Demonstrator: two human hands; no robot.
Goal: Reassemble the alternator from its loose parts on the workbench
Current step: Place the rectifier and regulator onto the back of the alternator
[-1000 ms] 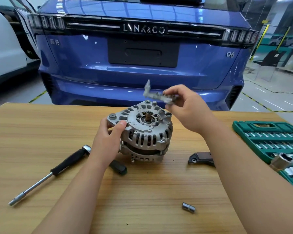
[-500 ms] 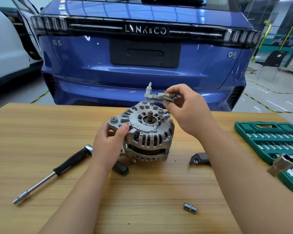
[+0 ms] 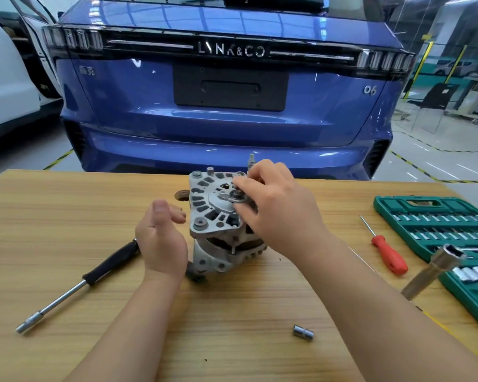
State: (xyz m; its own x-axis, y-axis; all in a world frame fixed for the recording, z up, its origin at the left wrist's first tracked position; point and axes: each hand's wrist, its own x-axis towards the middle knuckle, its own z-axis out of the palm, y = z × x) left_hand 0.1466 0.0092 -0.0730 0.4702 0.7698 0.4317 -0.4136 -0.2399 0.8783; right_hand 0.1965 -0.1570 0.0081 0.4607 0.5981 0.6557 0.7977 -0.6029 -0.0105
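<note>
Two changes: right hand (image 3: 276, 208) has lowered the bracket (image 3: 226, 195) onto the alternator (image 3: 204, 209) beneath it and still pinches it; left hand (image 3: 160, 238) let go, open alongside. Probably bolting next.

Right hand (image 3: 276, 205) pinches a part (image 3: 232, 196) atop the alternator (image 3: 207, 216) (left hand (image 3: 160, 241) alongside).

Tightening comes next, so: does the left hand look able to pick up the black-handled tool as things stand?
Probably yes. The left hand is open and holds nothing, and the black-handled tool lies on the workbench right beside it, uncovered.
</note>
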